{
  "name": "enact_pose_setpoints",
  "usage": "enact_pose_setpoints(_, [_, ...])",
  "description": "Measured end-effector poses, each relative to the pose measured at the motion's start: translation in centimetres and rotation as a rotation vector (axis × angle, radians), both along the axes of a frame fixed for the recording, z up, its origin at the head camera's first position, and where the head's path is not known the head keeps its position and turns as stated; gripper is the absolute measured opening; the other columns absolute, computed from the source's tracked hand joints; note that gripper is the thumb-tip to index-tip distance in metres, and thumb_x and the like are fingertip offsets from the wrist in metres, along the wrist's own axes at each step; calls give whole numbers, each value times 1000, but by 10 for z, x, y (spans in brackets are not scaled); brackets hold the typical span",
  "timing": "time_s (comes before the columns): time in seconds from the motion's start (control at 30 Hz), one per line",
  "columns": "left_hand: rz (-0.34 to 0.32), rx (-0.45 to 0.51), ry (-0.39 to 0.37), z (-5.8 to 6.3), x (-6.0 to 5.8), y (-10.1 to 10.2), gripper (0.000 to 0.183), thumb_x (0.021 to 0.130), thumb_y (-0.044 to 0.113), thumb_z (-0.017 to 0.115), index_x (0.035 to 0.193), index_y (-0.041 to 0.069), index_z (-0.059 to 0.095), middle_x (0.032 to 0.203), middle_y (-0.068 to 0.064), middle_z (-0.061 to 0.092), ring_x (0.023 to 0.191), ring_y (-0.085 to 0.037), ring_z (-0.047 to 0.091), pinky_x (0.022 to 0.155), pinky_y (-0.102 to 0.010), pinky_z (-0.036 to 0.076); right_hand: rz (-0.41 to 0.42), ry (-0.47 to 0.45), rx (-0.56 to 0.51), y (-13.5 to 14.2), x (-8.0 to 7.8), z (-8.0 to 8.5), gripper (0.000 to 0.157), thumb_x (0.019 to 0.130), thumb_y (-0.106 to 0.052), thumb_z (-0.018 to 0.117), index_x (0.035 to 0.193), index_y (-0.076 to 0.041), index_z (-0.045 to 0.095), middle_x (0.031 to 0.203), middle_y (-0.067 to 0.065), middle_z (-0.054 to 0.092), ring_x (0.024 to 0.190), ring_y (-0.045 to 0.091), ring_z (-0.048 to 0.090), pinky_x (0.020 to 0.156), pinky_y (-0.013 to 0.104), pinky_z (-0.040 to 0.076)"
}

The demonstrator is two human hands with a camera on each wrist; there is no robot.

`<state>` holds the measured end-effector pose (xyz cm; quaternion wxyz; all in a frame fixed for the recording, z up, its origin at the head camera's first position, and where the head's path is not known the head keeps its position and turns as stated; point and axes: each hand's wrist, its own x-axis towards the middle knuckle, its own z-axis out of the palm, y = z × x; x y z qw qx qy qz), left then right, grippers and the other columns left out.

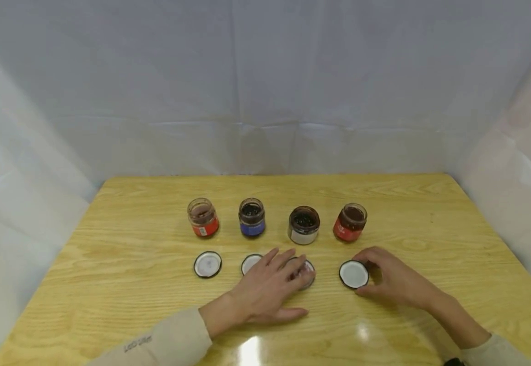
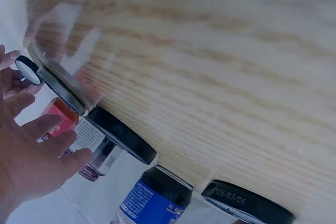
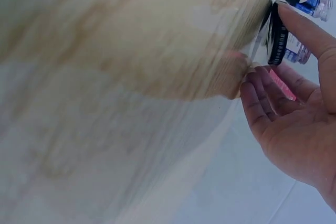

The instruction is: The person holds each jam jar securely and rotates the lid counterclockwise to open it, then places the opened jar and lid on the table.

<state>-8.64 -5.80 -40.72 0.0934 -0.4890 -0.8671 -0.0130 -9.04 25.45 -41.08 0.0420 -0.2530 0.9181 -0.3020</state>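
Note:
At the right end of a row of jar lids, my right hand [image 1: 400,279] pinches the edge of a black-rimmed lid [image 1: 354,274] between thumb and fingers. Its pale inner side faces up, and its dark rim shows in the right wrist view. My left hand [image 1: 270,290] reaches over the middle of the row with fingers spread and fairly straight. It partly covers the second lid [image 1: 251,262] and the third lid [image 1: 310,268]. Left of that hand lies another lid [image 1: 208,265], also with its pale inside up.
Behind the lids stand uncovered glass jars with dark contents: a red-labelled jar [image 1: 206,227], a blue-labelled jar [image 1: 253,227], a pale-labelled jar [image 1: 303,236] and another red-labelled jar [image 1: 348,232]. The wooden table [image 1: 133,244] is bordered by white sheeting [image 1: 265,101].

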Motion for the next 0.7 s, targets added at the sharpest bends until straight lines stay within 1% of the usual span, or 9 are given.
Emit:
enact_pose_setpoints(0.2, [2, -12, 13, -2, 0, 0, 67, 91, 64, 42, 143, 23, 44, 145, -9, 41, 134, -33, 33, 107, -52, 26, 19, 64, 19, 0, -2, -4, 48, 71, -27, 85, 111, -11, 65, 111, 0, 57, 104, 21, 53, 88, 43, 44])
enact_pose_setpoints(0.33, [-1, 0, 9, -3, 0, 0, 66, 91, 63, 42, 143, 23, 44, 143, -9, 43, 133, -32, 34, 106, -51, 27, 8, 73, 33, 0, -2, -6, 48, 71, -26, 85, 112, -11, 65, 114, 3, 56, 106, 26, 50, 88, 48, 42])
enact_pose_setpoints(0.47, [6, 14, -7, -3, 1, -3, 64, 92, 62, 42, 142, 22, 46, 143, -8, 44, 133, -32, 36, 106, -51, 28, -5, 72, 46, 0, 1, -7, 51, 72, -29, 84, 115, -11, 64, 118, 7, 55, 111, 31, 48, 90, 53, 39])
enact_pose_setpoints(0.57, [36, 16, -38, -2, 3, -8, 64, 92, 62, 43, 142, 23, 45, 144, -8, 43, 133, -32, 35, 107, -51, 27, -7, 36, 44, 3, 4, -5, 54, 77, -37, 79, 121, -10, 61, 124, 11, 53, 116, 34, 45, 93, 55, 37])
enact_pose_setpoints(0.7, [100, 15, -70, 3, 8, -23, 65, 91, 61, 45, 144, 23, 44, 146, -8, 41, 134, -31, 34, 108, -49, 26, -48, -47, 22, 12, 8, 1, 60, 87, -43, 67, 131, -5, 53, 134, 15, 47, 123, 38, 39, 95, 60, 35])
